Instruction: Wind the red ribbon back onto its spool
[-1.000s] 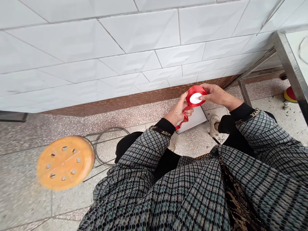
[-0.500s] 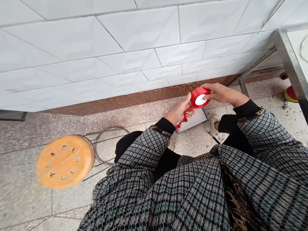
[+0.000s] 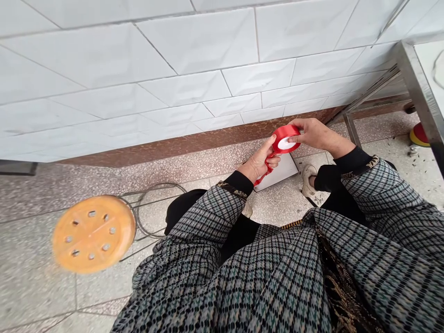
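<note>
A glossy red satin ribbon roll (image 3: 286, 141) with a matt white paper core. At nine o'clock, a smooth orange plastic stool seat (image 3: 93, 233). Glossy white ceramic wall tiles (image 3: 194, 51); speckled terrazzo floor (image 3: 31, 273); coarse checked woollen sleeves (image 3: 388, 203).

Red ribbon spool (image 3: 286, 140), white core face turned toward the camera, tilted, held off the floor just above the white board (image 3: 279, 172). A loose red ribbon tail (image 3: 265, 169) is hung from its lower left, down across the board's corner.

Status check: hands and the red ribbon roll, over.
Right hand grips red ribbon roll. Left hand pinches its loose ribbon end. Nothing between them.
</note>
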Demonstrator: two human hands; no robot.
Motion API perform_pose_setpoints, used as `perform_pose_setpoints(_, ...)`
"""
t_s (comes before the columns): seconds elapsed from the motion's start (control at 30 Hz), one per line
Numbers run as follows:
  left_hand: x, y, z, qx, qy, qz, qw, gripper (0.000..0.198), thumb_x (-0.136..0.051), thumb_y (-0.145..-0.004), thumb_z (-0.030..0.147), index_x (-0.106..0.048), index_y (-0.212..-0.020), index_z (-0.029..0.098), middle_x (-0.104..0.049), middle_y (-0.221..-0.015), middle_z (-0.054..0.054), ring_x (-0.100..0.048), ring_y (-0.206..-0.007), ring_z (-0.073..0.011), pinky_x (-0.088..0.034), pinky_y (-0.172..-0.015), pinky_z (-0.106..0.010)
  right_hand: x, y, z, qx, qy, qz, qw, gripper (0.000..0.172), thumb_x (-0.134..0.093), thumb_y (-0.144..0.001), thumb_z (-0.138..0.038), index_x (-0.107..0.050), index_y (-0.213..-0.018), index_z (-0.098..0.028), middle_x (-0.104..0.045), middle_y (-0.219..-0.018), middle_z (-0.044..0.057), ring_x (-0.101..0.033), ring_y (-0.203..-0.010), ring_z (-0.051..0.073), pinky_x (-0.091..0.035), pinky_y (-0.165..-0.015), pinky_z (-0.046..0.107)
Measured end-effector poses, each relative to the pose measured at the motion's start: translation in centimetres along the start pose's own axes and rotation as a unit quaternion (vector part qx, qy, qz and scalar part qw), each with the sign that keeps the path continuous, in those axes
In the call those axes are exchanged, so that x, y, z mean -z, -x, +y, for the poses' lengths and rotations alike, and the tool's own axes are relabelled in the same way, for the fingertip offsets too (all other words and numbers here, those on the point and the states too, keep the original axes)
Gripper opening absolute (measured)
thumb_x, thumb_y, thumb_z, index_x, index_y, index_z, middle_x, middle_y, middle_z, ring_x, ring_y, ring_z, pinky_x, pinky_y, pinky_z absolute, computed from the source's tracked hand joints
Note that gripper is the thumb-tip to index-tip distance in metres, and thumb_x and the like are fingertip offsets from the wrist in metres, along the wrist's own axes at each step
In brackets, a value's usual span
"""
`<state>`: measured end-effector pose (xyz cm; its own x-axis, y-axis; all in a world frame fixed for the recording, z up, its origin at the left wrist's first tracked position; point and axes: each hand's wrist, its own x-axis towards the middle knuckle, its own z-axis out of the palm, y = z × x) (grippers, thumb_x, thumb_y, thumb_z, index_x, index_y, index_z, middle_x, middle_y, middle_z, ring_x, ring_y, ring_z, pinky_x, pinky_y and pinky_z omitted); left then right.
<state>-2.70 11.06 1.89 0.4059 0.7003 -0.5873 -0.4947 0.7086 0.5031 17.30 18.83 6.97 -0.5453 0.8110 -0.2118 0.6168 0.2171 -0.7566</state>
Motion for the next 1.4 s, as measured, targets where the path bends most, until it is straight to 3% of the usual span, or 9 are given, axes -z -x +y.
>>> perform_pose_setpoints(0.2,0.2,0.0,0.2,-0.039,0.045,-0.008,0.998,0.056,-0.068,-0.089,0.074,-0.062,-0.095,0.018,-0.046,-0.061,0.008,-0.018,-0.042,-0.0029,-0.015,-0.042,-0.022,-0.1,0.2,-0.7,-0.009,-0.205,0.001,0.979,0.038,-0.09,-0.076,-0.041,-0.077,-0.107,-0.023,-0.08,-0.11,0.006,-0.07,-0.108,0.029,-0.059,-0.097,0.046)
perform_pose_setpoints(0.43,-0.1,0.4,0.3,-0.05,0.043,-0.024,0.998,0.059,-0.066,-0.09,0.076,-0.066,-0.106,0.018,-0.055,-0.067,0.005,-0.02,-0.043,-0.0036,-0.017,-0.042,-0.024,-0.9,0.0,-0.5,-0.007,-0.224,0.014,0.975,0.038,-0.09,-0.076,-0.044,-0.077,-0.105,-0.022,-0.081,-0.107,0.005,-0.071,-0.109,0.028,-0.06,-0.098,0.046)
perform_pose_setpoints(0.6,-0.2,0.3,0.5,-0.03,0.023,-0.031,0.999,0.055,-0.068,-0.092,0.072,-0.066,-0.103,0.018,-0.049,-0.064,0.007,-0.022,-0.043,-0.0044,-0.019,-0.042,-0.023,-0.5,-0.1,0.0,-0.007,-0.191,0.032,0.981,0.038,-0.086,-0.08,-0.042,-0.078,-0.109,-0.02,-0.08,-0.107,0.006,-0.071,-0.109,0.03,-0.059,-0.098,0.048)
perform_pose_setpoints(0.73,0.1,-0.2,0.5,-0.025,0.02,-0.039,0.999,0.035,-0.073,-0.096,0.049,-0.064,-0.087,0.017,-0.045,-0.062,0.006,-0.03,-0.045,-0.005,-0.025,-0.044,-0.021,0.5,-0.1,0.4,-0.011,-0.159,0.041,0.986,0.037,-0.083,-0.082,-0.04,-0.078,-0.111,-0.018,-0.079,-0.106,0.006,-0.07,-0.106,0.031,-0.058,-0.098,0.05)
perform_pose_setpoints(0.83,0.5,-0.5,0.3,-0.056,0.014,-0.05,0.997,0.019,-0.073,-0.092,0.023,-0.063,-0.079,0.014,-0.051,-0.065,0.004,-0.04,-0.049,-0.0052,-0.036,-0.051,-0.021,1.2,0.0,0.5,-0.012,-0.152,0.033,0.988,0.035,-0.082,-0.083,-0.041,-0.078,-0.111,-0.02,-0.079,-0.105,0.006,-0.07,-0.104,0.031,-0.059,-0.095,0.049)
perform_pose_setpoints(0.93,0.8,-0.7,0.2,-0.082,-0.012,-0.049,0.995,0.011,-0.07,-0.087,0.011,-0.065,-0.076,0.012,-0.057,-0.067,0.002,-0.044,-0.049,-0.0051,-0.041,-0.055,-0.022,1.7,0.1,0.4,-0.013,-0.117,0.026,0.993,0.034,-0.082,-0.083,-0.043,-0.077,-0.108,-0.021,-0.078,-0.102,0.006,-0.069,-0.102,0.03,-0.059,-0.093,0.048)
perform_pose_setpoints(1.13,1.2,-1.0,0.4,-0.045,-0.07,-0.014,0.996,0.007,-0.073,-0.087,0.01,-0.069,-0.081,0.011,-0.062,-0.07,0.001,-0.032,-0.042,-0.0009,-0.024,-0.045,-0.019,1.8,0.2,0.5,-0.013,-0.032,0.021,0.999,0.032,-0.083,-0.085,-0.045,-0.077,-0.106,-0.022,-0.076,-0.095,0.007,-0.068,-0.099,0.032,-0.056,-0.091,0.048)
perform_pose_setpoints(1.4,2.5,-1.5,0.4,0.014,-0.117,-0.009,0.993,0.011,-0.081,-0.085,0.014,-0.07,-0.082,0.016,-0.035,-0.054,0.009,-0.02,-0.04,-0.0017,-0.011,-0.044,-0.019,2.0,-0.1,1.4,-0.004,0.087,-0.021,0.996,0.015,-0.078,-0.089,-0.035,-0.075,-0.097,-0.023,-0.072,-0.087,0.004,-0.065,-0.089,0.027,-0.051,-0.084,0.043)
